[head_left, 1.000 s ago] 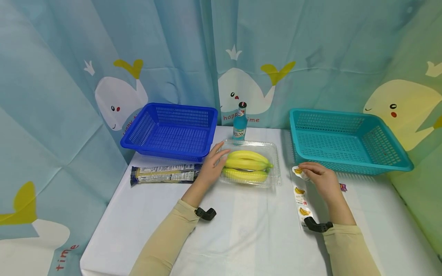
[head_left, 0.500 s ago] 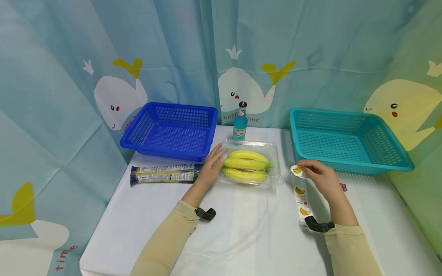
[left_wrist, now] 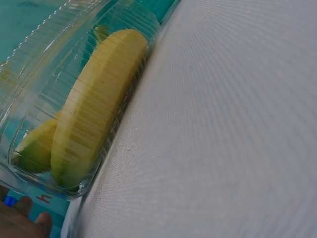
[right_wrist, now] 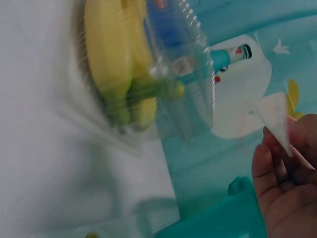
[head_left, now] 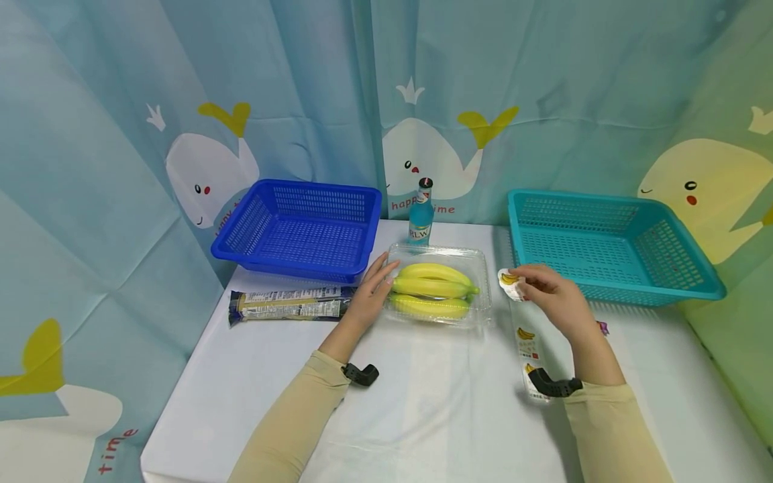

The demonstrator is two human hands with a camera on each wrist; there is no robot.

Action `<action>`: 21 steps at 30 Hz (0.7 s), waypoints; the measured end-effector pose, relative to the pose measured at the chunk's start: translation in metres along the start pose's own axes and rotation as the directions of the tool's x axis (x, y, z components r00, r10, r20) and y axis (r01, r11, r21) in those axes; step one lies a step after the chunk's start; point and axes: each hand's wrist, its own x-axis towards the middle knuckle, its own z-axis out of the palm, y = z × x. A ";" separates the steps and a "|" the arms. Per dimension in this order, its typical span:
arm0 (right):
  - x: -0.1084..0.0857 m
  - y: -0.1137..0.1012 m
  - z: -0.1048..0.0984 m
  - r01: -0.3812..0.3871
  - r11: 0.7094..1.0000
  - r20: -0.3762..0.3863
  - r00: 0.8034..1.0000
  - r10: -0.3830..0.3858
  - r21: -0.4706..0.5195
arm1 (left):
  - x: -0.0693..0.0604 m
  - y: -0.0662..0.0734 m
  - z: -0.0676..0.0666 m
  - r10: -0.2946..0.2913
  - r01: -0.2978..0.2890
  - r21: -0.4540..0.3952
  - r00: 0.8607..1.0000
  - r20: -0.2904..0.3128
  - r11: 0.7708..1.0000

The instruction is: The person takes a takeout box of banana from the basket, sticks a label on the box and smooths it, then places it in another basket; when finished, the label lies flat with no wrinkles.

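A clear plastic clamshell box (head_left: 443, 254) holding yellow bananas (head_left: 431, 287) lies at the middle of the table. My left hand (head_left: 368, 298) rests against the box's left side, fingers fairly straight; in the left wrist view its fingertips (left_wrist: 43, 221) show by the box's end. Between thumb and fingers, my right hand (head_left: 558, 298) pinches a white sticker (head_left: 507, 284) with a banana picture, raised to the right of the box. In the right wrist view the sticker (right_wrist: 275, 113) appears edge-on and bent. Below it on the table lies a strip of banana stickers (head_left: 527, 347), partly hidden by the wrist camera.
A blue basket (head_left: 296, 263) stands at the back left, a teal basket (head_left: 610, 288) at the back right. Behind the box is a blue bottle (head_left: 421, 218). A long dark packet (head_left: 290, 304) lies left of my hand. A small purple wrapper (head_left: 602, 327) peeks out beside my right wrist.
My right hand has lifted the sticker off the strip and moved it up and left, closer to the box. My left hand has stayed almost still at the box.
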 end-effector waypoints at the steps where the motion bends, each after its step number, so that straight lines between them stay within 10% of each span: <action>1: 0.002 -0.003 0.001 0.003 1.000 0.006 1.000 -0.003 0.006 | 0.000 0.000 0.000 0.002 -0.002 0.001 1.000 0.000 1.000; 21: 0.051 -0.045 0.044 0.017 0.999 0.157 0.987 -0.021 0.027 | -0.001 -0.001 -0.001 -0.004 0.004 0.000 1.000 0.004 1.000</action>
